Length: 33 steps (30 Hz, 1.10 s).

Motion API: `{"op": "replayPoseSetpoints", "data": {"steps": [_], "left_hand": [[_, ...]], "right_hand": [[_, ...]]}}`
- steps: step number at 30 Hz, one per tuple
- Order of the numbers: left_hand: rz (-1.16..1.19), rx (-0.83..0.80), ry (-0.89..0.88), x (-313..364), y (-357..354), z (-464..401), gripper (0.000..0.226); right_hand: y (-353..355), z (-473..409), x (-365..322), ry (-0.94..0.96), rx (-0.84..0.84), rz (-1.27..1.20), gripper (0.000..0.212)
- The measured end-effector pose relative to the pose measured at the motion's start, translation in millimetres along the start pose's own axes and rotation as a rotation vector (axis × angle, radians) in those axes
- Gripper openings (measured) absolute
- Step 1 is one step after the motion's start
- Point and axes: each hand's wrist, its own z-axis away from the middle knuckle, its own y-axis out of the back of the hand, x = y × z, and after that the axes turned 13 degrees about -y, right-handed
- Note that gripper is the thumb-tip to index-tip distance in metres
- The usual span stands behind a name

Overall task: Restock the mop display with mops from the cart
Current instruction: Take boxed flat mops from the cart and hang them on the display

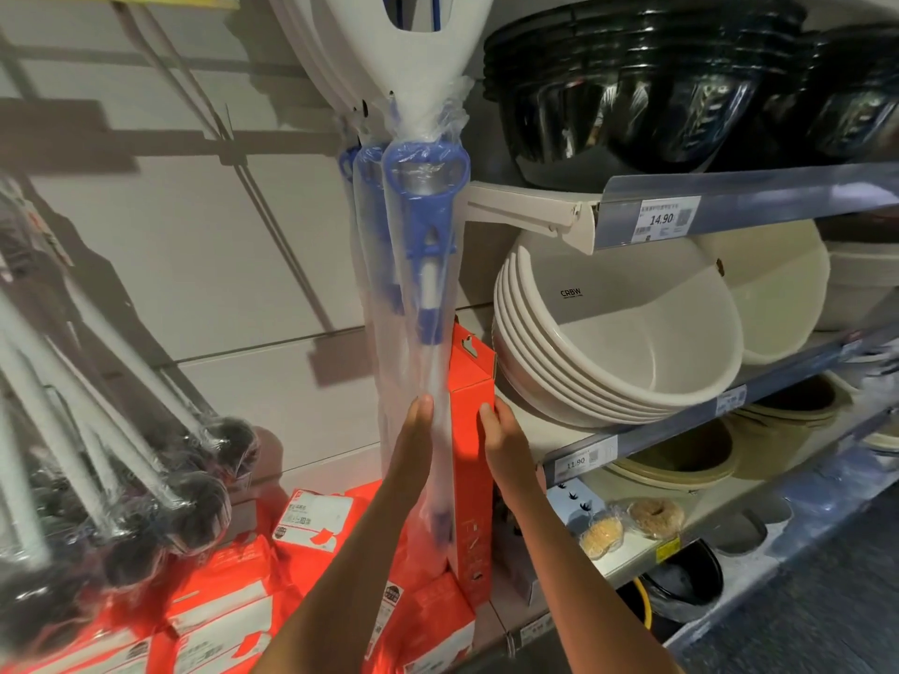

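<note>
Mops in clear plastic sleeves are hanging in a row on the display; the front mop (425,265) is hanging against the wall beside the shelf of cream basins (618,342). The left hand (416,430) is touching its wrapped pole, fingers lying along it; whether they are curling round it cannot be told. The right hand (501,430) is gripping the top of an upright orange box (469,459) just beside the pole. At least three mops seem hung already. The hooks are lying cut off above, and the cart is showing nowhere, so what is remaining is anyone's guess.
</note>
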Motion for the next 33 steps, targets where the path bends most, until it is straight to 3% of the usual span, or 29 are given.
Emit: {"op": "replayPoseSetpoints", "data": {"steps": [3, 6, 9, 11, 13, 15, 17, 20, 26, 31, 33], "left_hand": [[0.02, 0.069, 0.007, 6, -3, 8, 0.033], [0.041, 0.087, 0.001, 16, -9, 23, 0.034], [0.024, 0.114, -0.013, 32, -14, 41, 0.034], [-0.011, 0.129, -0.016, 44, -15, 53, 0.031], [-0.063, 0.117, -0.041, 57, -14, 70, 0.023], [-0.071, 0.126, -0.044, 70, -13, 94, 0.033], [-0.077, 0.166, -0.038, 82, -11, 123, 0.049], [-0.266, 0.225, -0.037, 95, 2, 167, 0.066], [-0.702, 0.242, -0.036, 121, 32, 252, 0.063], [-1.051, 0.269, -0.049, 152, 62, 307, 0.081], [-1.152, 0.28, -0.056, 166, 75, 329, 0.082]], "right_hand": [[5, 6, 1, -0.068, -0.048, -0.154, 0.022], [13, 18, -3, -0.023, -0.028, -0.246, 0.025], [28, 39, -12, 0.004, -0.134, -0.292, 0.021], [36, 53, -18, -0.009, -0.186, -0.287, 0.031], [46, 68, -23, 0.097, -0.129, -0.166, 0.048], [53, 86, -25, 0.222, -0.101, -0.083, 0.07], [55, 105, -24, 0.204, -0.2, -0.222, 0.073], [52, 129, -14, 0.134, -0.279, -0.293, 0.048], [46, 188, -10, 0.225, -0.385, -0.194, 0.054], [47, 244, -18, 0.462, -0.362, -0.067, 0.066], [47, 265, -28, 0.464, -0.418, -0.036, 0.066]]}}
